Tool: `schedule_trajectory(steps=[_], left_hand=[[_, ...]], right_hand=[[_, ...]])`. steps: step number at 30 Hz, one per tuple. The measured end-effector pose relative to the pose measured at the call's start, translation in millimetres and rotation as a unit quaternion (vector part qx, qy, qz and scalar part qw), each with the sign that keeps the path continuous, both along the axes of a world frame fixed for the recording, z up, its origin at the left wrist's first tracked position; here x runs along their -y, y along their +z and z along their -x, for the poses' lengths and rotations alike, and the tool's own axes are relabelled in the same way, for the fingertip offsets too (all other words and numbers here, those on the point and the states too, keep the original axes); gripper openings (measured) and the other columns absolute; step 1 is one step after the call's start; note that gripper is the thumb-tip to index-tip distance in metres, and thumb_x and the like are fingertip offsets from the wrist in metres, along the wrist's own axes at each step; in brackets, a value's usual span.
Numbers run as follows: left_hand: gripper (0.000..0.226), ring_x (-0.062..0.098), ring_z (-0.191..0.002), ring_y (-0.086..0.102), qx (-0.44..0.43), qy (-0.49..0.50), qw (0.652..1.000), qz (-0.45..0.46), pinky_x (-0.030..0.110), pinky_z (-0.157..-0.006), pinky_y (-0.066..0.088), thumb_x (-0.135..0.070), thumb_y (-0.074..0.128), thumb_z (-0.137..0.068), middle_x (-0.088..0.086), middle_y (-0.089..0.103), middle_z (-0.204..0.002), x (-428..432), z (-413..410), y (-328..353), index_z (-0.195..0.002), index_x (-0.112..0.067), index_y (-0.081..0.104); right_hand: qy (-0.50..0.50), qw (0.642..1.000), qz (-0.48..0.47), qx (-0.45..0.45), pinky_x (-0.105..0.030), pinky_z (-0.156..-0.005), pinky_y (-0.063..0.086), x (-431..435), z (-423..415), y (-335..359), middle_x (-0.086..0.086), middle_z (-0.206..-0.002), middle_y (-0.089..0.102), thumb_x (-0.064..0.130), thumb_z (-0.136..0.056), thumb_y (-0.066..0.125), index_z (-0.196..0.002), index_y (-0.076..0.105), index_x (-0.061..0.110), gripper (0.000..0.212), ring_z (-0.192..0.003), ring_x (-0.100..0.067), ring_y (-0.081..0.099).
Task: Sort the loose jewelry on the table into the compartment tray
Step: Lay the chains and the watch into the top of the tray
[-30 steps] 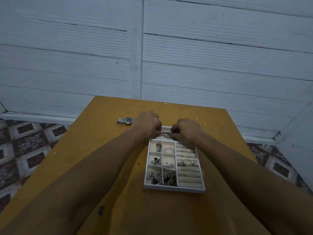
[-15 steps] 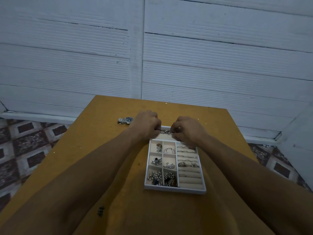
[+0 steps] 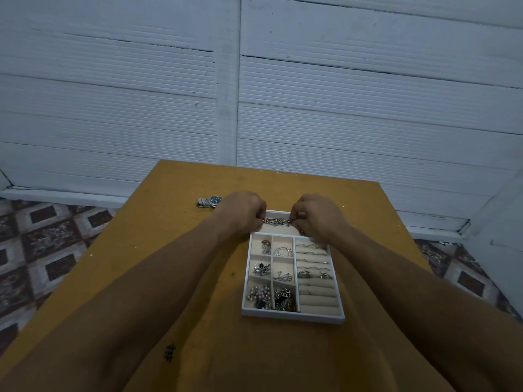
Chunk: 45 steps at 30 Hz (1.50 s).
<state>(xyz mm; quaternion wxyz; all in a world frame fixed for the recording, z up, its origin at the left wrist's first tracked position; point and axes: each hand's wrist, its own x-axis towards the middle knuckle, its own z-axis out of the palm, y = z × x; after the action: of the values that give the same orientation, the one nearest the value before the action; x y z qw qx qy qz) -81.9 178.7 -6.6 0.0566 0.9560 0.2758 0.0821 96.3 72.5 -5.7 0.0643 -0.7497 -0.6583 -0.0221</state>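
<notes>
A white compartment tray [image 3: 293, 314] lies on the yellow table, holding silver jewelry in its small left cells and rings in the padded rolls on the right. A silver chain [image 3: 277, 221] is stretched sideways over the tray's long far compartment. My left hand [image 3: 243, 213] pinches its left end and my right hand [image 3: 314, 215] pinches its right end. A silver wristwatch [image 3: 210, 201] with a dark dial lies loose on the table, left of my left hand.
The yellow table [image 3: 181, 250] ends at a far edge close to a white panelled wall [image 3: 254, 94]. Patterned floor tiles [image 3: 42, 244] show on both sides of the table.
My hands have moved slightly apart, pulling the chain out straighter over the tray's far compartment. The watch and tray have not moved.
</notes>
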Motion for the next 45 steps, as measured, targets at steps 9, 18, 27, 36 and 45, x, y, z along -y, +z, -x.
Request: schedule_trajectory(steps=[9, 18, 27, 36, 45], left_hand=[[0.02, 0.017, -0.097, 0.054, 0.004, -0.015, 1.0, -0.017, 0.033, -0.079, 0.047, -0.031, 0.066, -0.082, -0.004, 0.062, -0.101, 4.6, -7.1, -2.5, -0.101, -0.023, 0.064], [0.015, 0.021, -0.099, 0.055, 0.012, -0.023, 0.998, -0.063, 0.033, -0.076, 0.043, -0.03, 0.06, -0.088, 0.001, 0.063, -0.102, 4.7, -16.0, -4.7, -0.098, -0.02, 0.065], [0.019, 0.016, -0.095, 0.054, 0.016, -0.032, 0.999, -0.015, 0.035, -0.08, 0.047, -0.037, 0.065, -0.083, -0.004, 0.063, -0.098, -7.9, 0.5, -6.0, -0.095, -0.022, 0.067], [0.017, 0.017, -0.095, 0.056, -0.002, -0.011, 0.998, -0.054, 0.03, -0.076, 0.043, -0.024, 0.064, -0.081, -0.004, 0.063, -0.102, -2.0, -6.1, -6.3, -0.097, -0.024, 0.067], [0.015, 0.017, -0.099, 0.056, 0.003, -0.029, 0.998, -0.051, 0.034, -0.083, 0.037, -0.033, 0.059, -0.084, -0.006, 0.063, -0.104, -2.4, -8.1, -8.2, -0.096, -0.028, 0.066]], right_hand=[[0.007, 1.0, -0.017, -0.005, -0.037, -0.089, 0.04, -1.1, 4.6, -3.1, 0.004, -0.11, 0.061, 0.044, -0.085, 0.064, -0.096, 0.066, 0.027, 0.02, -0.106, -0.021, 0.052], [-0.026, 0.999, -0.02, 0.013, -0.035, -0.079, 0.031, -5.0, 13.7, -5.7, 0.004, -0.099, 0.061, 0.045, -0.089, 0.06, -0.082, 0.057, 0.027, 0.019, -0.099, -0.021, 0.051], [-0.034, 0.998, -0.018, -0.053, -0.038, -0.088, 0.034, -0.6, 5.1, -4.6, 0.006, -0.103, 0.062, 0.043, -0.084, 0.067, -0.089, 0.066, 0.028, 0.016, -0.104, -0.019, 0.05], [-0.044, 0.997, -0.022, -0.052, -0.039, -0.088, 0.038, 1.2, 1.5, -6.3, 0.005, -0.102, 0.064, 0.039, -0.086, 0.065, -0.087, 0.068, 0.026, 0.013, -0.102, -0.02, 0.054], [-0.041, 0.997, -0.021, -0.06, -0.04, -0.084, 0.044, 3.4, -0.8, -7.6, 0.005, -0.098, 0.064, 0.04, -0.084, 0.067, -0.085, 0.067, 0.027, 0.012, -0.095, -0.019, 0.056]])
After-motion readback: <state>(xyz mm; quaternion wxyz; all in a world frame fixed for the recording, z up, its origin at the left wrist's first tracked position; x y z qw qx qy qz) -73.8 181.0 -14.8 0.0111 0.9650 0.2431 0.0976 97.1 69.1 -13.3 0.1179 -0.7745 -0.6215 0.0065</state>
